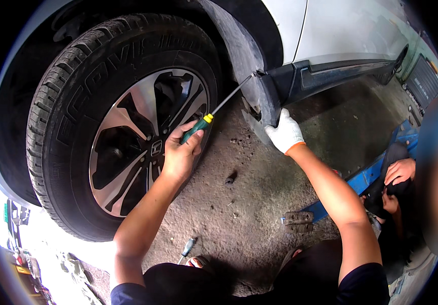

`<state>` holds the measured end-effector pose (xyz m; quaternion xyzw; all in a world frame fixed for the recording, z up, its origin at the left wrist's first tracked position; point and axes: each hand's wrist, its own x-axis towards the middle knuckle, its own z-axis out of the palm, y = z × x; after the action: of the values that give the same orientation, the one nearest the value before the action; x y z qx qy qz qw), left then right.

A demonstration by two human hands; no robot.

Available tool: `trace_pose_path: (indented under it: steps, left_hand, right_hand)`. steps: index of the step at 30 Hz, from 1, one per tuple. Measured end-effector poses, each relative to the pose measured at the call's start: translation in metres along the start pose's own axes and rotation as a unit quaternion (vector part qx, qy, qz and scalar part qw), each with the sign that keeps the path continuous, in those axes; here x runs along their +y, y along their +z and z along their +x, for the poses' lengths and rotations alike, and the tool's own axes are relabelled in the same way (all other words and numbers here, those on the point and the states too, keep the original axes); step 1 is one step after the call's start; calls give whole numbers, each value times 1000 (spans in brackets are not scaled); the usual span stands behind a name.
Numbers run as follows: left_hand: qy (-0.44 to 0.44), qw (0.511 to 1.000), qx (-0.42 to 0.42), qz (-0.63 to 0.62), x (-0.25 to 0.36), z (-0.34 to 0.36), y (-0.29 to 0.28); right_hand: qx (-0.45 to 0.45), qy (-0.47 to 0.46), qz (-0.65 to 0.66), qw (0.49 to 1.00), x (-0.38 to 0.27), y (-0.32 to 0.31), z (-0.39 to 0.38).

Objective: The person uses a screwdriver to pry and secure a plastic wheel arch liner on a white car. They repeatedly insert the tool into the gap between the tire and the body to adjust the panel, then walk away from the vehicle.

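while left hand grips screwdriver

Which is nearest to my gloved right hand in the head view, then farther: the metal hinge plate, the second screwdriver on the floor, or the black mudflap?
1. Black mudflap: gripped by the right hand.
2. Metal hinge plate: floor, below it.
3. Second screwdriver: floor, lower left.

A person is wearing a dark short-sleeved top, forearms showing bare. The left hand is going ungloved, while the right hand is wearing a white knit work glove with an orange cuff.
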<state>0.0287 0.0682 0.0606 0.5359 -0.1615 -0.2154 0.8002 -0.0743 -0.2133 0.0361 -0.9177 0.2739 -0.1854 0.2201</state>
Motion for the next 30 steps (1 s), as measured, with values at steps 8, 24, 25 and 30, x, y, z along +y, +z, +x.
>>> trace_pose_path:
  steps: [8,24,25,30]
  left_hand:
    - [-7,998,-45,-42,-1,3,-6]
    - [9,999,-37,-18,-3,-9,6]
    - [18,999,-28,-4,-4,-12,3]
    - [41,998,-16,34,-17,-12,2]
  right_hand:
    - [2,5,32,999,3,10,6]
    - [-323,183,537,757,-67,18,-36]
    - [-325,162,559,746,-91,8,-34]
    - [-240,114,606,750,-131,1,-3]
